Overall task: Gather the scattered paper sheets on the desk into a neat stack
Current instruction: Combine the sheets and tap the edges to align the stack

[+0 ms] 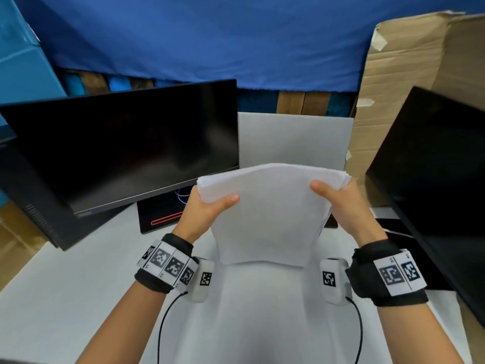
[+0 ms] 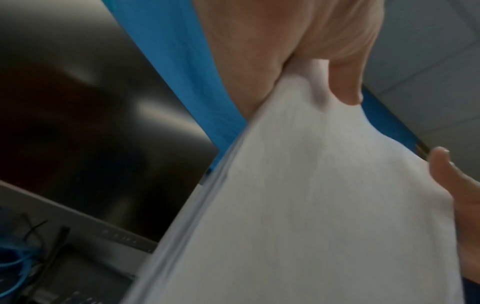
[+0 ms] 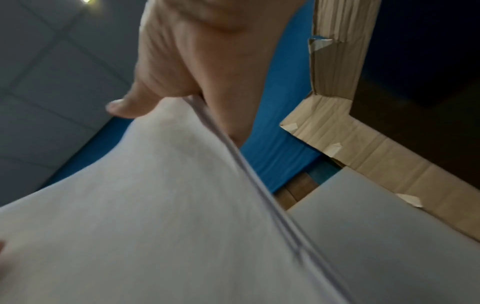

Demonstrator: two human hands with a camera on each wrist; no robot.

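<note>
A stack of white paper sheets [image 1: 270, 214] stands on its lower edge on the white desk [image 1: 65, 298], held upright between both hands. My left hand [image 1: 207, 203] grips the stack's upper left side, thumb across the front, fingers hidden behind. My right hand [image 1: 338, 198] grips the upper right side the same way. In the left wrist view the paper stack [image 2: 311, 205] fills the frame with its layered edge showing, my thumb [image 2: 345, 82] pressed on it. The right wrist view shows the sheets [image 3: 155, 205] and my thumb [image 3: 130, 107] on their top.
A dark monitor [image 1: 126, 143] stands at the left with its base [image 1: 160, 216] behind my left hand. A grey closed laptop [image 1: 294, 137] lies behind the paper. Another black screen [image 1: 433, 179] rises at the right, with a cardboard box [image 1: 409, 74] behind it.
</note>
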